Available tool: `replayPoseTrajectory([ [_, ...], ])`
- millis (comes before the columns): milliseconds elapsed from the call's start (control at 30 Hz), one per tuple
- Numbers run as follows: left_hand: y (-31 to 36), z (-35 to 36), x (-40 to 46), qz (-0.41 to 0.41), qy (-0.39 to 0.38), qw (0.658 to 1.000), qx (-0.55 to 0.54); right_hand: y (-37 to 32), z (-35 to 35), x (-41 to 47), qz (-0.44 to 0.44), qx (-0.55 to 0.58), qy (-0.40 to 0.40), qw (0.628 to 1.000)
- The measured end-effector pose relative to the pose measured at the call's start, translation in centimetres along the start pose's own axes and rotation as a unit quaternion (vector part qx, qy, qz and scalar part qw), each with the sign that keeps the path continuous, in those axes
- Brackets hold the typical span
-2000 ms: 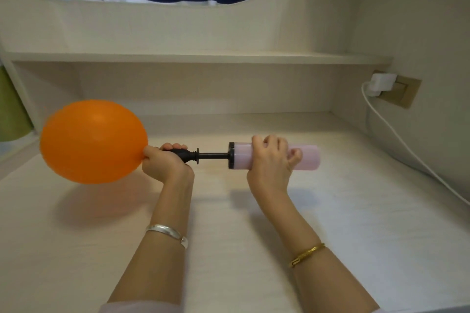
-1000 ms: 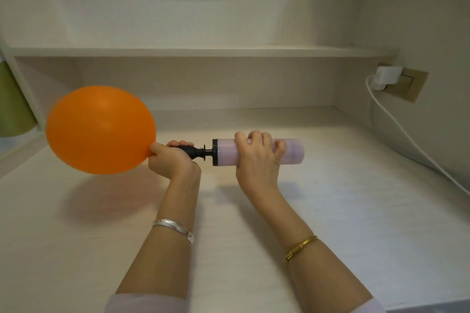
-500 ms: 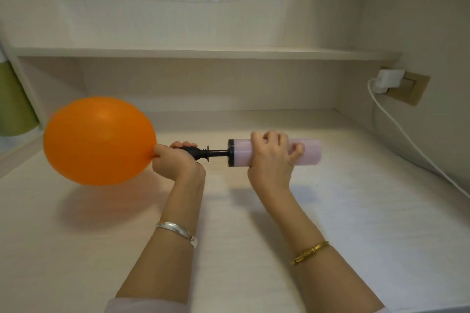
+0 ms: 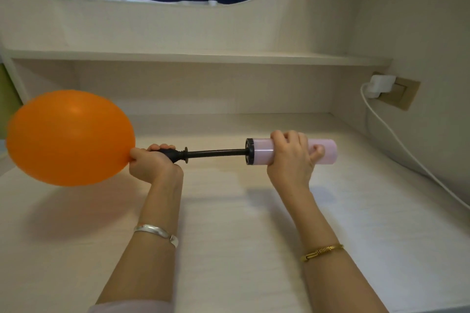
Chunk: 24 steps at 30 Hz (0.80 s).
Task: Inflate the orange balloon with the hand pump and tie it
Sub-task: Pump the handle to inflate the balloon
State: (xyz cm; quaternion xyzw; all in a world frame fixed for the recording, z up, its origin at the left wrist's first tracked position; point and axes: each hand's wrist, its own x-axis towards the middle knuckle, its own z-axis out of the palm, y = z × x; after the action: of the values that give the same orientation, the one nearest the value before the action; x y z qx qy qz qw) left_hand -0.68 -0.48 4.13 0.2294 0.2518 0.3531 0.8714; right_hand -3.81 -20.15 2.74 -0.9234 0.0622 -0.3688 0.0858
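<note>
We are at a pale wooden desk (image 4: 229, 249) with a shelf (image 4: 203, 57) behind it, and we take the orange balloon (image 4: 70, 137) as our landmark: it hangs above the desk's left part, already well filled. Right beside it, our left hand (image 4: 150, 161) is clamped round the balloon's neck and the hand pump's (image 4: 256, 152) nozzle, presumably so no air leaks. Further right of the balloon, our right hand (image 4: 291, 157) wraps the pink barrel, the black rod drawn out between the hands, ready, we judge, for another push. Tying remains.
</note>
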Motion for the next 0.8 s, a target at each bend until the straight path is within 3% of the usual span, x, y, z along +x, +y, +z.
replayPoseTrajectory([
  [433,-2.1,0.5,-2.2,-0.002,-0.029,0.999,0.017,-5.0,1.1,-1.8,-0.065,0.043,-0.022,0.997],
  [800,-0.1,0.1,0.0,-0.004,0.011,1.0,0.002,-0.7,0.2,-0.2,0.001,-0.005,-0.011,1.0],
])
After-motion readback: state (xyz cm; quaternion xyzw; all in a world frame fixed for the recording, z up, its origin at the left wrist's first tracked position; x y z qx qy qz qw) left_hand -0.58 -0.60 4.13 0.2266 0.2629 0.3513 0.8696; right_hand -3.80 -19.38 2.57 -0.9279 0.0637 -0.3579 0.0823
